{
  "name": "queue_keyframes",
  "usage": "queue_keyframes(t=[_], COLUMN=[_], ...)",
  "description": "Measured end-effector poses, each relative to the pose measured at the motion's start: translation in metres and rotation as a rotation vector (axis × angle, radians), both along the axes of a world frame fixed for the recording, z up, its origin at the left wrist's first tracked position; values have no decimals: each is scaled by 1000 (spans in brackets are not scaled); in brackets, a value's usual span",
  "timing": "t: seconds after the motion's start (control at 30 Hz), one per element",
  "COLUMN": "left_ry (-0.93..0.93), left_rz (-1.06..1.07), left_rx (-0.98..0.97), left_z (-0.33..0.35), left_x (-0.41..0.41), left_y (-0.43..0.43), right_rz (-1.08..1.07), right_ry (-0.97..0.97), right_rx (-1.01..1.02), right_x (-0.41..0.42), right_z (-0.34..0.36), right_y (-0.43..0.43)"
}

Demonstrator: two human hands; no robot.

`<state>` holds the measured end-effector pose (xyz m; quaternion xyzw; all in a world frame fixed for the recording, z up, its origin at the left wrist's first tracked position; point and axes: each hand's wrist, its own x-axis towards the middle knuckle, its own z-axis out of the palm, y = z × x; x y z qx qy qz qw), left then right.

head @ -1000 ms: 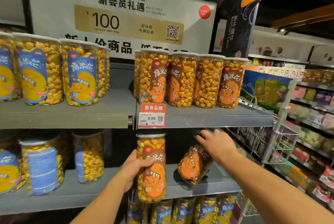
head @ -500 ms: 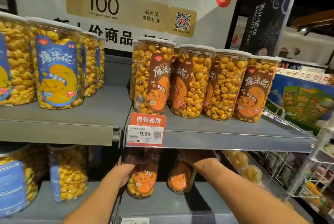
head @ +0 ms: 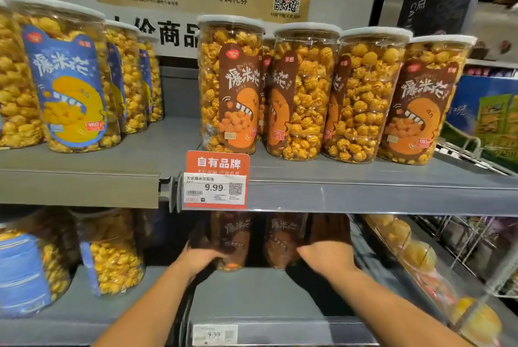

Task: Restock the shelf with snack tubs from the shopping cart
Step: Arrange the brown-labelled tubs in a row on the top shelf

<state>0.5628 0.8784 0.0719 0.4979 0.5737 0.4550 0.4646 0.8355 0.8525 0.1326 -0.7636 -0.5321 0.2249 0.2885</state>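
Your L hand (head: 201, 259) curls round the base of the L tub (head: 232, 237); R hand (head: 325, 259) lies against the R tub (head: 280, 243), fingers lost in shadow, so its grip: can't tell. Both stand far back on the lower shelf (head: 252, 299). They look light, stiff, slick (clear plastic, popcorn inside): hold mid-body, not the lid. Tops are hidden behind the edge of the upper shelf (head: 364, 198); the rest is dim, blurred.

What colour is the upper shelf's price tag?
The price tag is orange and white; head view.

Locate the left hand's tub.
Head view, low centre: the left-hand tub stands on the lower shelf, beneath the orange price tag, left of the second tub.
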Motion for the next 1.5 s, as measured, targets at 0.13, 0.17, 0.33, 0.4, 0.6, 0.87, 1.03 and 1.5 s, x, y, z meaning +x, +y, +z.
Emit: queue_keyframes(t=[0.13,0.17,0.33,0.4,0.6,0.87,1.03,1.5], left_ry=[345,520,510,382,168,87,296,472], left_rz=[-20,-27,147,195,181,122,175,68], left_rx=[-265,-331,-23,23,107,303,289,5], left_z=[-9,-7,-13,-14,-12,-12,-35,43], left_x=[24,29,34,33,31,40,31,28], left_y=[-1,-5,19,26,44,63,81,-16], right_rz=[-34,-13,0,55,113,152,202,294], right_ry=[142,197,200,158,170,-79,-63,-153], right_rx=[-13,-44,73,83,84,194,192,-104], right_x=[-10,-16,-40,-41,-42,-49,-49,-68], right_z=[-45,-51,-55,-54,-58,-69,-75,-13], right_y=[-7,-7,15,31,69,98,103,20])
